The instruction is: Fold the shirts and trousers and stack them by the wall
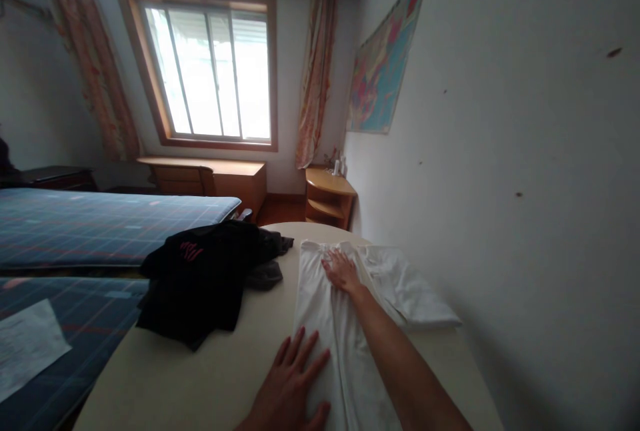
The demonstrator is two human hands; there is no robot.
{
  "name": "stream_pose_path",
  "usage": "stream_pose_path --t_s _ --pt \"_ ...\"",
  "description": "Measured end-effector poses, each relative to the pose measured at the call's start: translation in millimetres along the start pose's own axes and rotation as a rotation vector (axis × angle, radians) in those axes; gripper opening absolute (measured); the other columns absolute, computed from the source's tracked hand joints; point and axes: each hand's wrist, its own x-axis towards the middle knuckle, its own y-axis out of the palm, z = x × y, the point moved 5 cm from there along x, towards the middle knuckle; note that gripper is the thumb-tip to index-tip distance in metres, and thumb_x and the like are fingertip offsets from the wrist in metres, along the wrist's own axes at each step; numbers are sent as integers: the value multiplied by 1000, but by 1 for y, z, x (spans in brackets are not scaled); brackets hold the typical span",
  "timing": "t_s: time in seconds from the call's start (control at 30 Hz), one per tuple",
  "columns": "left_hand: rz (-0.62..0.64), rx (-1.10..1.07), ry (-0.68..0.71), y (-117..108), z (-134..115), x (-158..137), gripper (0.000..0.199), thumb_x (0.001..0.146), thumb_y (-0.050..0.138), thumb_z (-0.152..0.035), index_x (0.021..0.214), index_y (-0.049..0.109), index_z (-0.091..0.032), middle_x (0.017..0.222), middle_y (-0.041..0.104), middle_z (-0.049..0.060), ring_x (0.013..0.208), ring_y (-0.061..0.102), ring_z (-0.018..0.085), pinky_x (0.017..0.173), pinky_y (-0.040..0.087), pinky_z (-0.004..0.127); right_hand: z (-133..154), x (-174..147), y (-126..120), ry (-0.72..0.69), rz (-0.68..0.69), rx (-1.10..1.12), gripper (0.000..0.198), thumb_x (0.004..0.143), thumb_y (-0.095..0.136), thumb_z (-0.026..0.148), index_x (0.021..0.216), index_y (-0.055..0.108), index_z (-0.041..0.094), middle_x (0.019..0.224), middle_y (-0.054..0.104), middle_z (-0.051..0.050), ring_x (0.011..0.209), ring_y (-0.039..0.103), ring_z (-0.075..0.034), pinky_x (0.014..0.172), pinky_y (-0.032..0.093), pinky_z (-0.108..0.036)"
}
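Note:
White trousers (315,301) with a gathered waistband lie lengthwise on the round cream table (250,351), waist end away from me. My right hand (342,271) rests flat near the waistband, fingers spread, pressing on the cloth. Closer to me, my left hand (295,381) lies with fingers spread at the left edge of the trouser leg. Another folded white cloth (415,291) lies beside the waist end, on the right; whether it is a separate garment I cannot tell. On the left sits a crumpled black garment (210,284) with pink lettering.
Two beds with blue plaid mattresses (100,217) stand to the left, and a sheet of paper (30,344) lies on the nearer one. A white wall (500,117) runs close along the right. Beyond the table are a corner shelf (330,184) and a desk (240,174).

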Motion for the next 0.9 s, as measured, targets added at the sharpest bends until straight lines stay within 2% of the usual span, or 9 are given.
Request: stream_pose_path --t_s 0.1,0.2,0.3,0.43,0.53,0.63,0.73,0.8,0.9 --pt "-30 -9 -5 -1 -1 -1 76 80 66 -39 150 36 -36 162 24 4 148 15 38 116 25 62 14 -24 0 -44 -9 -4 65 97 29 63 153 32 30 164 17 -7 150 14 -31 117 12 -56" --pt "-56 -11 -29 0 0 -1 73 80 66 -37 148 40 -34 162 25 5 149 15 38 117 24 62 22 -51 15 25 94 -5 70 94 33 66 155 27 32 165 11 -8 150 8 -37 115 10 -62" --pt "-96 -13 -90 -1 0 -1 68 79 67 -34 144 47 -32 159 32 6 147 24 36 117 26 60 25 -65 30 53 152 -9 72 93 30 69 156 23 34 166 6 -7 149 1 -40 113 4 -66" --pt "-182 -12 -115 -7 -3 -1 55 80 61 -24 134 57 -33 149 50 2 138 43 28 117 34 52 23 -51 33 61 74 -18 73 94 27 69 156 21 33 166 4 -8 149 -3 -39 113 -1 -65" --pt "-221 -15 -31 -9 -7 -2 55 81 59 -23 134 56 -33 144 55 2 132 50 26 114 39 47 18 -26 25 77 0 -12 71 94 29 67 155 27 31 165 11 -8 150 2 -37 115 1 -62" --pt "-186 -14 83 -5 -10 -5 63 78 62 -27 140 51 -33 146 53 3 132 50 28 114 39 47 16 -5 12 60 -55 34 65 96 31 63 151 37 29 164 19 -8 150 10 -33 117 7 -55" --pt "-104 -14 116 0 -11 -6 70 77 66 -33 144 45 -36 149 49 3 135 48 30 115 37 50 16 -5 2 17 -106 80 59 98 33 57 148 43 27 163 23 -8 149 17 -29 117 15 -49" --pt "-44 -14 109 1 -13 -7 73 76 68 -36 145 44 -37 152 46 3 137 45 31 115 36 52 17 -17 -2 -30 -132 62 56 99 35 51 147 44 24 162 26 -9 148 21 -27 117 18 -46" --pt "3 -18 97 -2 -19 -10 75 75 72 -35 145 44 -37 156 39 3 142 37 33 116 32 55 16 -53 0 -75 -113 0 57 99 34 47 149 42 20 160 29 -10 147 24 -26 118 18 -44"
